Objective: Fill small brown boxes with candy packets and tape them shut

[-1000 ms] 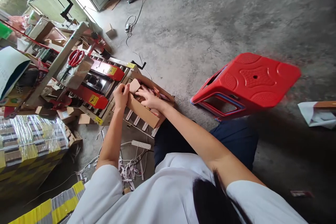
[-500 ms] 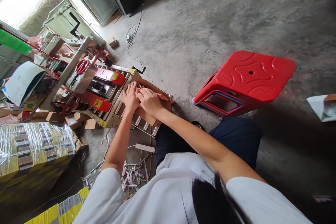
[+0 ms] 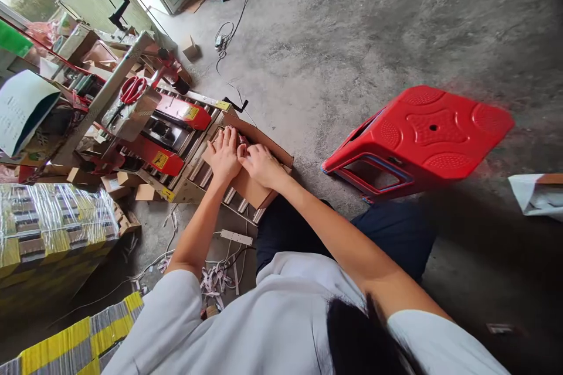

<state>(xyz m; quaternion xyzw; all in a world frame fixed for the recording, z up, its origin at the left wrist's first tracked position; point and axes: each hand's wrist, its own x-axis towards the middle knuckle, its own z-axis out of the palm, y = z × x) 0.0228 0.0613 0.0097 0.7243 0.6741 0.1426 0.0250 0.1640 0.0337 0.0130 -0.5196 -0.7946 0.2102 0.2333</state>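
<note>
A roller conveyor [image 3: 243, 205] carries a cardboard box [image 3: 253, 190]; the floor [image 3: 308, 70] holds a stool [image 3: 422, 143] — three o'clock — and a cord [image 3: 219, 42] toward eleven.

Washed-out daylight at upper left, dark shadow below red stool [image 3: 413, 143], wide-angle edge stretching

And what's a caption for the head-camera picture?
Left hand and right hand at a cardboard box, red stool nearby.

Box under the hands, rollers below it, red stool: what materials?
Box: cardboard, by its matte brown, thin, flat sides.
Rollers: probably metal, smooth; bright streaks along them.
Stool: likely molded plastic, semi-gloss; soft highlights, raised pattern.
</note>
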